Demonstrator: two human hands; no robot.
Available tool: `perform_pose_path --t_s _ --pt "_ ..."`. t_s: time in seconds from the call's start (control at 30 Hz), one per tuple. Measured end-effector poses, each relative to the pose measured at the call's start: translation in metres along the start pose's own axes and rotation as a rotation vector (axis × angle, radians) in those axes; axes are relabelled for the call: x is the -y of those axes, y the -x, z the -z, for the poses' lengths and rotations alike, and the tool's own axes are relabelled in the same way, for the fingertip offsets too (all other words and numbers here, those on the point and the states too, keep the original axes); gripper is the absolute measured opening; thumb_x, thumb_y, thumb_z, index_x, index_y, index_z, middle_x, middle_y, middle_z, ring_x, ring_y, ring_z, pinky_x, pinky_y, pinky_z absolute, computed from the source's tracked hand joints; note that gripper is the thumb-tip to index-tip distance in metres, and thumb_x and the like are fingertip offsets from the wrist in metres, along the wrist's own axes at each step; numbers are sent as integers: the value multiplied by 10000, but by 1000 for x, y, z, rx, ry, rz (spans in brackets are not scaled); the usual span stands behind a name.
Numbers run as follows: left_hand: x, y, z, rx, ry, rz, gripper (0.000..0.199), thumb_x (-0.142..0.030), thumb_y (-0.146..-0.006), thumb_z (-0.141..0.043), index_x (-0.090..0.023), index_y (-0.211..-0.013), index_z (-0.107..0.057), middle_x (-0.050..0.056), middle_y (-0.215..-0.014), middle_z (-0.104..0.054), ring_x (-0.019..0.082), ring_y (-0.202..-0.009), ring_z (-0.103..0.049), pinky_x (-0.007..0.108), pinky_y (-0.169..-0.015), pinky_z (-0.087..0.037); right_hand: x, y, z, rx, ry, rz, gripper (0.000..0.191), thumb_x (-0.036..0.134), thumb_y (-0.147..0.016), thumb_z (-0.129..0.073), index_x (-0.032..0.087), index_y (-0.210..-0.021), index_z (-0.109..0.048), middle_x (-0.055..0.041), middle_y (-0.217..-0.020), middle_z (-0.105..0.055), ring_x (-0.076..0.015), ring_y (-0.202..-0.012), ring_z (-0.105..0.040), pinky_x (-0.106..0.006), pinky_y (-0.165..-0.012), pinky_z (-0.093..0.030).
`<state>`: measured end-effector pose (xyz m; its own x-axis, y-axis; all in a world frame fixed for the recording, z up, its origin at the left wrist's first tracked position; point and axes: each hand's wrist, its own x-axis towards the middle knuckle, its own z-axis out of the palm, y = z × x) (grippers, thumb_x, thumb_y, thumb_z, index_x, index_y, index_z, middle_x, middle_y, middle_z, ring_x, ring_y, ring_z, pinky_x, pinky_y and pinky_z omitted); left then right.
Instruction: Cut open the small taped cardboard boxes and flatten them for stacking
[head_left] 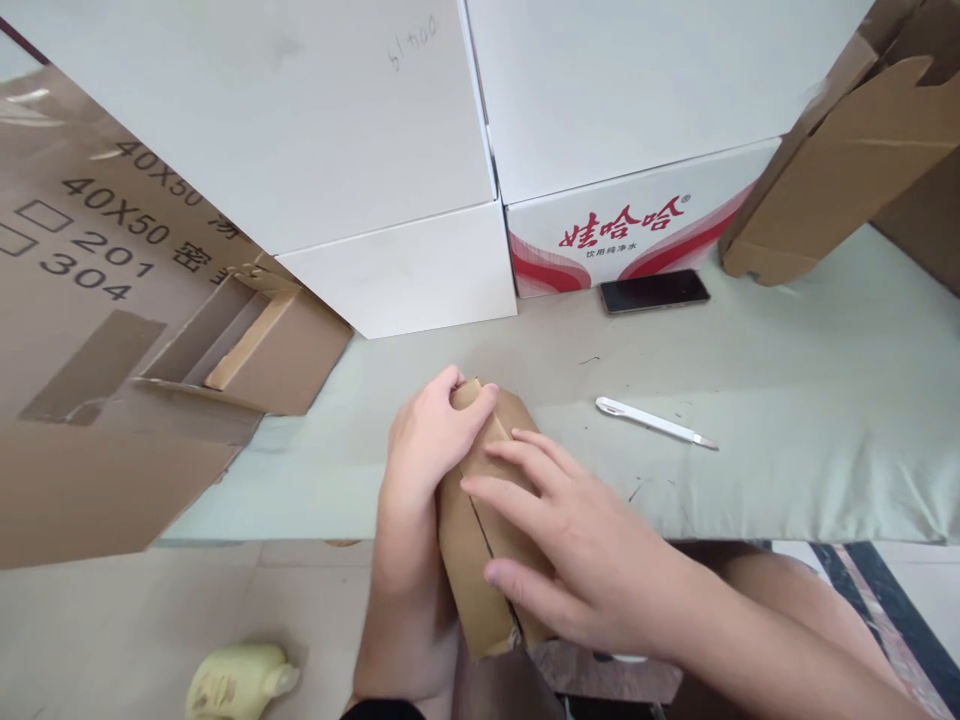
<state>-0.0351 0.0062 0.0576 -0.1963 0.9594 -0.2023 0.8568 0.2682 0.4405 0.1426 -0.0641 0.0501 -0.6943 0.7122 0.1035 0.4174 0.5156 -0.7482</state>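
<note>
A long, narrow brown cardboard box [474, 570] rests tilted over the table's near edge, a dark seam running along its top. Its far end is gripped by my left hand [433, 430], with the thumb across the top. On the box's upper face lies my right hand [581, 530], fingers spread and touching the cardboard beside the seam. To the right of the box, a slim white knife-like tool [652, 422] lies on the cloth, apart from both hands.
A pale green cloth covers the table [810, 400]. Behind stand white cartons [442, 270], one with red lettering [622, 240], and a black phone [655, 291]. Large printed cardboard [90, 300] stands left, an open carton [832, 180] right. A yellow bottle [236, 680] is on the floor.
</note>
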Motion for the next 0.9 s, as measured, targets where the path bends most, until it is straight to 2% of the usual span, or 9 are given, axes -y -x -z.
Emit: perform_pose_path --t_s 0.07,0.13,0.27,0.37,0.5,0.63,0.8,0.9 --pt "1 0 0 -1 7 3 312 -521 -879 -539 -249 -749 -457 -37 -694 -578 181 -682 -531 322 -642 -364 -8 -2 1 -40 -90 -47 479 371 -987 -546 260 -1452 -518 -131 -1566 -470 -305 -1431 -476 -524 -1155 -473" --pt "2 0 0 -6 13 7 322 -532 -880 -536 -250 -746 -456 -42 -689 -575 181 -683 -533 321 -639 -363 -21 -6 0 -86 -193 -121 489 388 -990 -531 256 -1460 -487 -142 -1562 -468 -283 -1371 -544 -500 -1105 -514" --pt "2 1 0 2 21 21 331 -546 -876 -542 -251 -752 -458 -39 -717 -614 186 -694 -559 321 -641 -365 -51 -19 -9 -109 -279 -370 490 442 -1013 -425 205 -1437 -492 -150 -1496 -548 -297 -1343 -568 -558 -1134 -459" --pt "1 1 1 10 24 18 340 -549 -877 -542 -248 -747 -453 -33 -739 -634 190 -703 -569 323 -646 -365 -64 -24 -15 -77 -251 -438 512 434 -1028 -353 163 -1437 -500 -154 -1482 -573 -293 -1353 -555 -550 -1151 -426" --pt "1 0 1 6 22 16 343 -551 -877 -541 -248 -742 -452 -38 -729 -623 190 -702 -560 329 -645 -362 -68 -25 -15 -69 -237 -427 524 456 -1029 -362 174 -1445 -509 -142 -1489 -578 -284 -1347 -563 -536 -1148 -423" --pt "4 -1 1 -9 54 20 336 -549 -867 -551 -246 -745 -469 -39 -727 -617 188 -708 -563 329 -645 -359 -66 -26 -11 -32 -239 -510 545 476 -1034 -362 180 -1470 -503 -144 -1544 -548 -305 -1404 -533 -545 -1180 -390" --pt "11 -1 2 -30 126 6 322 -529 -856 -567 -238 -739 -494 -37 -709 -592 180 -701 -558 321 -640 -362 -67 -27 -9 91 -328 -661 645 553 -1040 -307 200 -1576 -371 -177 -1547 -548 -350 -1401 -547 -582 -1154 -399" --pt "14 -2 2 -76 192 -13 317 -529 -844 -583 -232 -748 -528 -32 -727 -607 181 -720 -559 320 -665 -379 -73 -25 -11 44 -422 -633 707 602 -1001 -373 219 -1594 -331 -170 -1584 -503 -343 -1449 -494 -573 -1197 -356"
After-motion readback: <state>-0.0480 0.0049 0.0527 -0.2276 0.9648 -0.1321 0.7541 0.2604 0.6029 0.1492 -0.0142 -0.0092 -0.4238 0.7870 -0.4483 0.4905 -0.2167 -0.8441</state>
